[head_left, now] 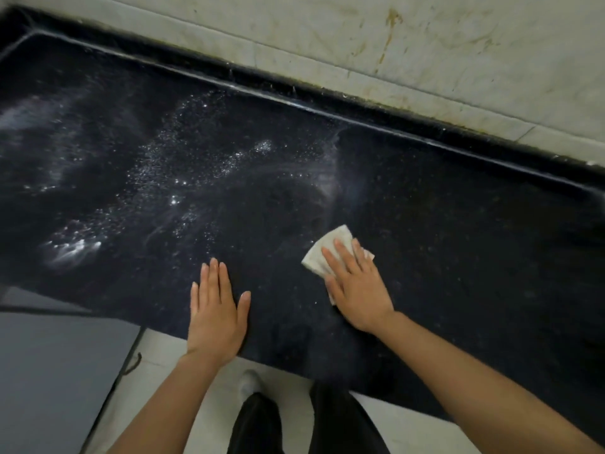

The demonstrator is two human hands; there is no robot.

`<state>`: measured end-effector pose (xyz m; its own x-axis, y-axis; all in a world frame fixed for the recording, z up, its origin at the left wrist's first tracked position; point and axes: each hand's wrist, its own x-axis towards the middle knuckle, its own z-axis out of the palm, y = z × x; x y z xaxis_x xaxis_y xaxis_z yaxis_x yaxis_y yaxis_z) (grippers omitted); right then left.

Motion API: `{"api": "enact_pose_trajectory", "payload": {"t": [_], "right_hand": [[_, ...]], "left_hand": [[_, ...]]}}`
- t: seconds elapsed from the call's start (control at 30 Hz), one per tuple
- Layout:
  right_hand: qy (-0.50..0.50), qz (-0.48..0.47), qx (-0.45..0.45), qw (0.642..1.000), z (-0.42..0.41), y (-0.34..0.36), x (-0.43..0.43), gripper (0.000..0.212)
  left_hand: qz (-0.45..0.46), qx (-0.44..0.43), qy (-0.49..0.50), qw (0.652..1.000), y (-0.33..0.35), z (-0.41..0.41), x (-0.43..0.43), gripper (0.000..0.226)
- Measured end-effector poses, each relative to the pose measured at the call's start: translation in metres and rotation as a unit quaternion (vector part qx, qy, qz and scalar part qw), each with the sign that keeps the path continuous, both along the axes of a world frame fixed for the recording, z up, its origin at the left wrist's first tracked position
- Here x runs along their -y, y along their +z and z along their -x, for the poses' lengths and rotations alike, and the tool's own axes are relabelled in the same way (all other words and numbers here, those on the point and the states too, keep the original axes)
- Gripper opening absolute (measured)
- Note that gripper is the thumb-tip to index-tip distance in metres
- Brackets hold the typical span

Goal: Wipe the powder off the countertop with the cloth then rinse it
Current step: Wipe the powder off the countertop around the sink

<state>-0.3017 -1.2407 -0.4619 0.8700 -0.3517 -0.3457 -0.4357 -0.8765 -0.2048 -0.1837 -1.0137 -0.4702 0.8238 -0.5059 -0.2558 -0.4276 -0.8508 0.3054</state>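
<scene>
Right hand (pixel 357 290) presses folded cloth (pixel 330 244); grainy powder (pixel 183 178), glossy countertop (pixel 458 240).

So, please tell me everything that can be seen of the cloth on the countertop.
The cloth is small and off-white, apparently soft fabric, folded into a flat pad. It lies flat on the black countertop, to the right of the white powder. The right hand presses on it with straight fingers and covers its near part; its far corner and a strip beside the thumb show. Whether it is wet cannot be told.
</scene>
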Motion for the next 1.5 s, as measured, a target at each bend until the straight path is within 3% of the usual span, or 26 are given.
{"api": "enact_pose_trajectory", "payload": {"t": [0.2, 0.3, 0.37, 0.43, 0.5, 0.6, 0.7, 0.77, 0.83, 0.9, 1.0, 1.1, 1.17, 1.23, 1.3, 1.37, 1.43, 1.5], "right_hand": [[0.076, -0.001, 0.016, 0.997, 0.064, 0.003, -0.102, 0.052], [0.109, -0.021, 0.016, 0.994, 0.071, 0.013, -0.092, 0.05], [0.13, 0.019, 0.01, 0.991, 0.071, 0.011, -0.067, 0.049], [0.049, 0.067, -0.011, 0.996, 0.073, 0.008, -0.035, 0.054], [-0.104, 0.072, -0.021, 0.992, 0.08, 0.006, -0.008, 0.061], [-0.319, 0.053, -0.037, 0.946, 0.081, 0.006, 0.003, 0.054], [-0.425, 0.055, -0.039, 0.903, 0.058, 0.004, -0.031, 0.054], [-0.361, 0.075, -0.023, 0.929, 0.044, 0.001, -0.072, 0.055], [-0.227, 0.079, 0.019, 0.97, 0.035, 0.001, -0.122, 0.058], [-0.133, 0.035, 0.026, 0.99, 0.031, -0.001, -0.162, 0.051], [-0.018, -0.001, 0.032, 0.999, 0.03, 0.002, -0.164, 0.05], [0.126, 0.029, 0.014, 0.991, 0.033, 0.006, -0.106, 0.051], [0.086, 0.075, -0.014, 0.993, 0.034, 0.004, -0.062, 0.055], [-0.067, 0.102, -0.042, 0.992, 0.032, 0.003, -0.026, 0.06], [-0.241, 0.069, -0.053, 0.967, 0.022, 0.005, -0.01, 0.055], [-0.349, 0.029, -0.049, 0.935, 0.004, 0.003, -0.011, 0.054], [-0.305, 0.04, -0.058, 0.95, -0.011, -0.008, -0.029, 0.06], [-0.185, 0.037, -0.054, 0.98, -0.017, -0.016, -0.059, 0.074]], "left_hand": [[-0.002, -0.024, -0.026, 0.999, 0.001, -0.004, -0.003, 0.07], [-0.005, -0.046, -0.042, 0.998, 0.003, -0.008, -0.005, 0.072], [0.002, -0.057, -0.047, 0.997, 0.003, -0.008, -0.006, 0.072], [0.008, -0.059, -0.049, 0.997, 0.003, -0.008, -0.007, 0.072], [0.011, -0.061, -0.051, 0.997, 0.003, -0.008, -0.008, 0.073], [0.006, -0.069, -0.061, 0.996, 0.002, -0.011, -0.009, 0.074], [0.006, -0.081, -0.068, 0.994, 0.002, -0.012, -0.009, 0.075], [0.011, -0.083, -0.068, 0.994, 0.002, -0.012, -0.009, 0.076], [0.007, -0.083, -0.069, 0.994, 0.003, -0.012, -0.008, 0.076], [0.0, -0.085, -0.067, 0.994, 0.003, -0.012, -0.008, 0.076], [-0.003, -0.084, -0.065, 0.994, 0.004, -0.013, -0.007, 0.075], [-0.001, -0.083, -0.067, 0.994, 0.005, -0.013, -0.008, 0.075], [-0.005, -0.087, -0.068, 0.994, 0.005, -0.012, -0.009, 0.075], [-0.01, -0.083, -0.068, 0.994, 0.004, -0.013, -0.008, 0.075], [-0.017, -0.083, -0.067, 0.994, 0.003, -0.013, -0.008, 0.075], [-0.018, -0.082, -0.069, 0.994, 0.003, -0.013, -0.008, 0.075], [-0.012, -0.081, -0.067, 0.994, 0.002, -0.012, -0.007, 0.075], [-0.005, -0.075, -0.063, 0.995, 0.002, -0.011, -0.006, 0.075]]}}
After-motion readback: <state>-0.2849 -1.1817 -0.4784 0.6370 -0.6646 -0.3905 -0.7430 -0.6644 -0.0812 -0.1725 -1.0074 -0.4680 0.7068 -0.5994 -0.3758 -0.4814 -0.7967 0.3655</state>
